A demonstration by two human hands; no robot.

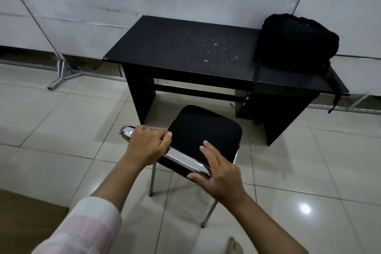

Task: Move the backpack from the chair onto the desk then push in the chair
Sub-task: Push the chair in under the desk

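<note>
The black backpack [296, 42] rests on the right end of the black desk [181, 47], against the white wall, with a strap hanging over the desk's right edge. The chair [206, 132], with a black seat and a chrome frame, stands on the tiled floor just in front of the desk's opening. My left hand [146, 144] is closed around the left part of the chrome backrest bar. My right hand [218, 173] lies on the bar's right end, fingers spread over it and thumb beneath.
A metal stand foot [64, 74] sits on the floor to the left of the desk. A brown mat [24, 216] lies at the lower left. A bare foot [235, 245] shows at the bottom edge. Pale tiles surround the chair.
</note>
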